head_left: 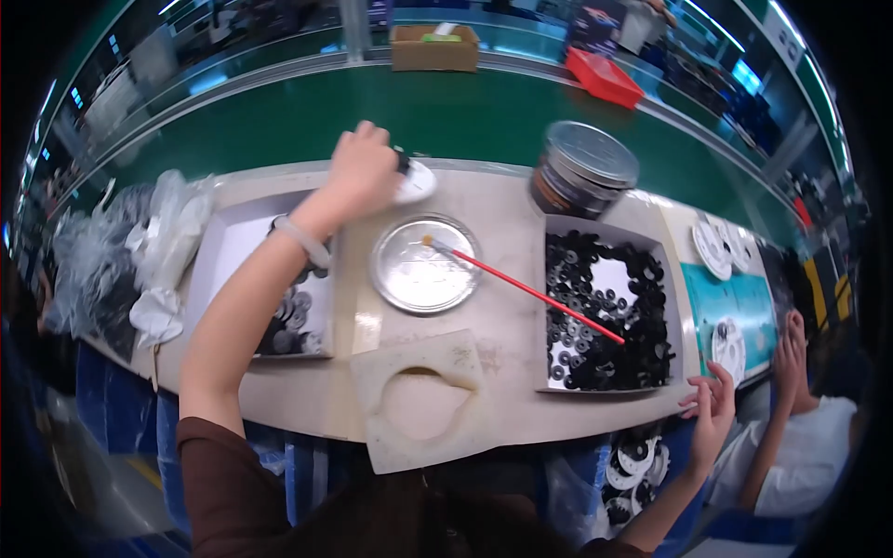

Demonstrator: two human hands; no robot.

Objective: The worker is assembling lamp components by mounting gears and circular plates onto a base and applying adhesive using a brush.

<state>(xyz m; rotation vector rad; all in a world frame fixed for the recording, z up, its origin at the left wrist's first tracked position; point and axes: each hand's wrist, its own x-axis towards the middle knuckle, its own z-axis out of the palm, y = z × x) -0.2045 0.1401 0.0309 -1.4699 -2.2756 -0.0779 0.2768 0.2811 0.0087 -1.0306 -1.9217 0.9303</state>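
The left hand [361,172] is closed around a white disc [415,181]. The right hand [712,409], fingers spread and empty, rests on the table edge [521,409], well apart from it.

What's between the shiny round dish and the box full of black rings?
In the head view, a red-handled brush spans from the shiny round dish into the box of black rings.

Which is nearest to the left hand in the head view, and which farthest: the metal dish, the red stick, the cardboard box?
From the left hand:
1. Metal dish, just right and below.
2. Red stick, farther right, across the table.
3. Cardboard box, beyond the green belt.
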